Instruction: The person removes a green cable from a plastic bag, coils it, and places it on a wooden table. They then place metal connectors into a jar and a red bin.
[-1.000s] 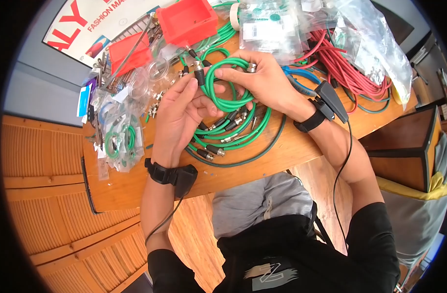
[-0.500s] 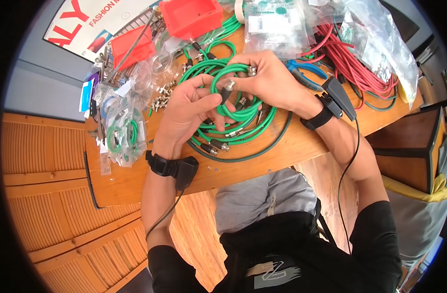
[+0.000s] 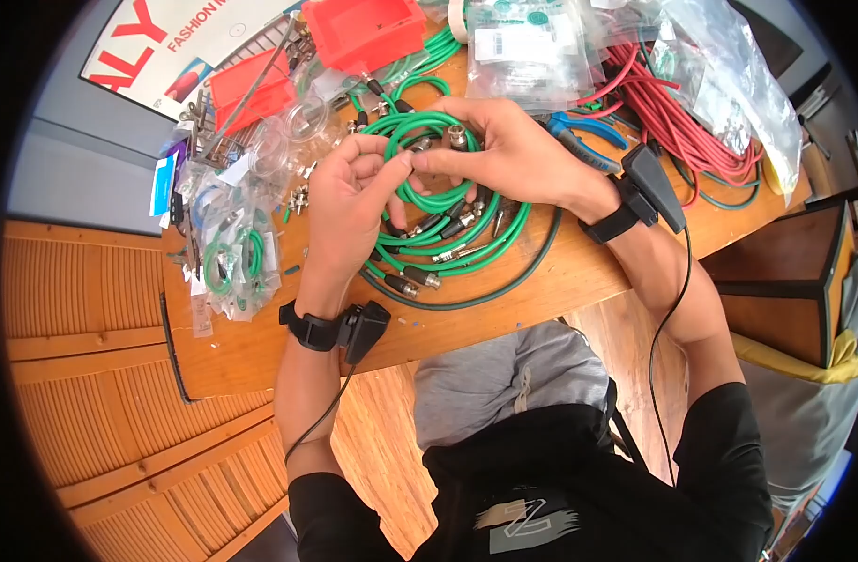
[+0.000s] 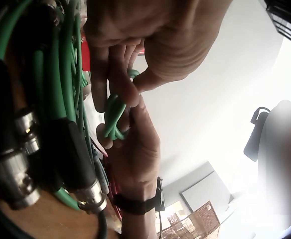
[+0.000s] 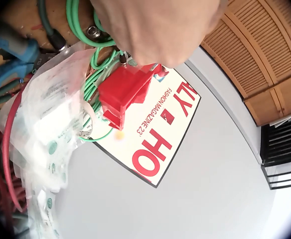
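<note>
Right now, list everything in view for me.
Table: one, brown, mid-view
Held coil: one, green, above the table
Loose cables: several, mostly green, beneath the coil
Red cables: one bundle, red, table's right
Blue-handled tool: one, blue, near red cables
Clear bags: several, transparent, table's far and left sides
Bins: two, red, table's far left
Tape roll: one, whitish, beside clear bags
Poster: one, white and red, behind the bins
Connectors: several, silver, left of the coil
Wrist straps: two, black, one per wrist
Left hand: one, bare, holding coil's left
Right hand: one, bare, holding coil's right
</note>
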Action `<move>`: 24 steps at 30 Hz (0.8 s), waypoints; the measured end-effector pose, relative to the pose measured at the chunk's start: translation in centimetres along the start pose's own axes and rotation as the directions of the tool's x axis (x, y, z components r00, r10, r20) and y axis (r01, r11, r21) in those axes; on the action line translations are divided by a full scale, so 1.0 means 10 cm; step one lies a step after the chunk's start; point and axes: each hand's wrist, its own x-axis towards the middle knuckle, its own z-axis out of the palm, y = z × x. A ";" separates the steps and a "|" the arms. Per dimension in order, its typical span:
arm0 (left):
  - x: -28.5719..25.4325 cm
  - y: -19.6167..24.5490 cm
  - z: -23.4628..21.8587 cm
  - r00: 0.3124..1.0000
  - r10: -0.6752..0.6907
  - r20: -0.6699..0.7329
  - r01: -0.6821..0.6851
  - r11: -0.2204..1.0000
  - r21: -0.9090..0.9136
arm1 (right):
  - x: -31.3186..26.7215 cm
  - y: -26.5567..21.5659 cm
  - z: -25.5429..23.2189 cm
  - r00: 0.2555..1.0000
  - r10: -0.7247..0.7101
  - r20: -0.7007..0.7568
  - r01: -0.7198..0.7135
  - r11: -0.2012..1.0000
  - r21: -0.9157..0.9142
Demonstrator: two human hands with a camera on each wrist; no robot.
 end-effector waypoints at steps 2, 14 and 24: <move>0.00 0.02 0.04 1.000 0.016 -0.015 -0.016 1.000 -0.009 | 0.02 0.00 -0.02 0.999 0.042 -0.008 -0.042 0.999 0.026; 0.06 0.00 0.03 0.997 -0.051 0.056 0.064 0.964 -0.257 | -0.01 0.03 -0.11 0.996 -0.008 -0.090 0.007 1.000 -0.010; 0.39 0.24 0.12 0.976 -0.011 0.219 0.027 0.997 -0.070 | -0.04 -0.12 -0.24 0.968 0.078 -0.238 -0.052 0.992 0.114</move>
